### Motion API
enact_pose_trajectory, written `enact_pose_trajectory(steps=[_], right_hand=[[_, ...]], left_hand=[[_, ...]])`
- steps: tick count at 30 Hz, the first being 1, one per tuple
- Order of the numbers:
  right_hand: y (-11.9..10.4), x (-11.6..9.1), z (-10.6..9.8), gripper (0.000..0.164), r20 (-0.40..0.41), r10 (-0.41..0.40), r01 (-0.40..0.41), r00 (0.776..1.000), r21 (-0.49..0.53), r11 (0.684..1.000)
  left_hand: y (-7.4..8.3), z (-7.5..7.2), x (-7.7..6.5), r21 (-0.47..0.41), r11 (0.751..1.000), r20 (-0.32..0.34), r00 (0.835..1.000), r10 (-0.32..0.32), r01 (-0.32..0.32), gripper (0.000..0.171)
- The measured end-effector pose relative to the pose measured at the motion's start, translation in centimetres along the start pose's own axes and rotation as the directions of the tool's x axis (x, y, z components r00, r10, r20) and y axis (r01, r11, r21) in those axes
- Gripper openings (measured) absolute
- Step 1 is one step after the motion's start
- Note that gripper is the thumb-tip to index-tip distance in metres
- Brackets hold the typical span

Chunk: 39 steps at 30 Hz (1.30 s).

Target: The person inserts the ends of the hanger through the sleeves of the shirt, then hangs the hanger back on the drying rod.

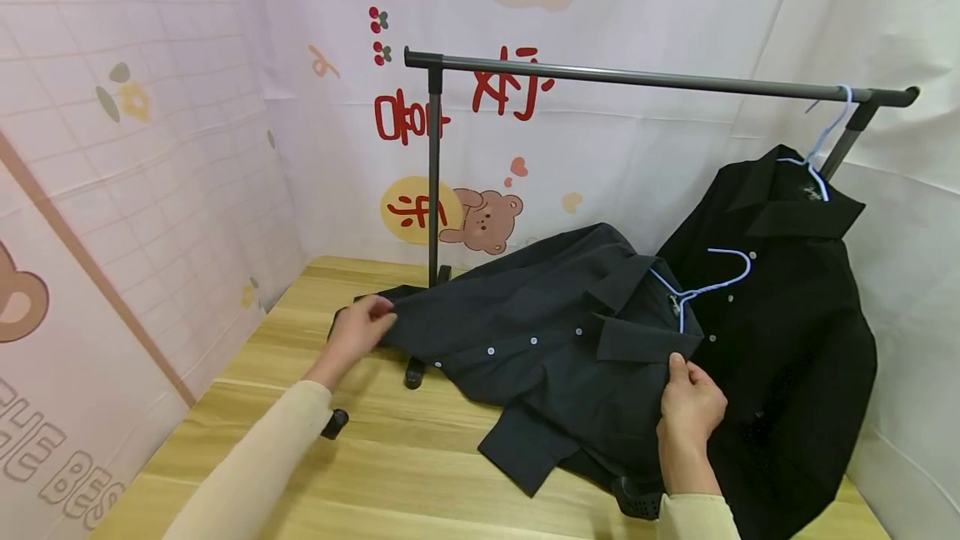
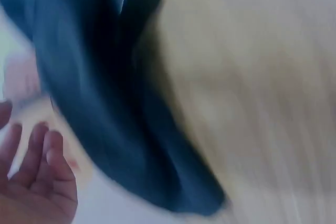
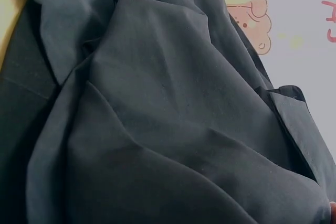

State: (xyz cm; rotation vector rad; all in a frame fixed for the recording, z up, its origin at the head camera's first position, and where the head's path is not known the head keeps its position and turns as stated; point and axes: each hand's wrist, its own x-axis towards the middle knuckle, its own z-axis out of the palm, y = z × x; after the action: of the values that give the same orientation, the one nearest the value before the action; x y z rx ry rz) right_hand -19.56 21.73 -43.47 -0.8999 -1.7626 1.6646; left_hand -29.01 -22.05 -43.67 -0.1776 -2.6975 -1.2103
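Observation:
A black button-up shirt (image 1: 517, 315) lies spread over the wooden table, its collar to the right and hem to the left. From its neck opening sticks a light blue hanger (image 1: 693, 292). My right hand (image 1: 692, 402) pinches the shirt just below the collar's corner. Over at the hem, my left hand (image 1: 358, 330) has its fingers loosely bent. The left wrist view is blurred, but there the hand (image 2: 39, 177) shows apart from the dark cloth (image 2: 105, 108). Folds of the shirt (image 3: 168, 93) fill most of the right wrist view, with only a fingertip at its edge.
Behind the shirt stands a dark metal garment rack (image 1: 637, 77), one foot (image 1: 414, 373) showing on the table (image 1: 390, 448). A second black shirt (image 1: 802, 298) hangs at its right end on another blue hanger (image 1: 828, 132). Printed curtains (image 1: 637, 157) enclose the back and sides.

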Motion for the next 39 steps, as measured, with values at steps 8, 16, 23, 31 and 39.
enact_pose_trajectory(steps=[8, 16, 23, 31, 39], right_hand=[[0.0, 0.1, 0.1, 0.037, -0.012, -0.016, 0.016, 1.000, 0.014, 1.000], [0.5, -0.1, 0.6, 0.033, -0.027, -0.014, 0.015, 1.000, 0.032, 0.999], [0.9, -0.2, 0.7, 0.039, -0.013, 0.000, 0.001, 1.000, 0.043, 0.999], [1.1, -0.2, 0.6, 0.033, -0.016, 0.009, -0.008, 1.000, 0.055, 0.998], [0.9, -0.2, 0.5, 0.037, 0.003, 0.033, -0.033, 0.999, 0.059, 0.998]], left_hand=[[4.8, 9.2, -4.7, 0.214, 0.895, 0.380, 0.878, 0.292, -0.390, 0.014], [8.2, 13.9, -8.4, 0.459, 0.781, 0.565, 0.818, 0.110, -0.422, 0.045], [7.8, 14.9, -8.6, 0.364, 0.838, 0.534, 0.828, 0.169, -0.406, 0.036], [6.0, 9.8, -5.9, -0.106, 0.990, 0.476, 0.869, 0.136, -0.097, 0.021], [0.6, 0.3, -4.3, -0.263, 0.941, 0.399, 0.912, -0.093, 0.211, 0.012]])
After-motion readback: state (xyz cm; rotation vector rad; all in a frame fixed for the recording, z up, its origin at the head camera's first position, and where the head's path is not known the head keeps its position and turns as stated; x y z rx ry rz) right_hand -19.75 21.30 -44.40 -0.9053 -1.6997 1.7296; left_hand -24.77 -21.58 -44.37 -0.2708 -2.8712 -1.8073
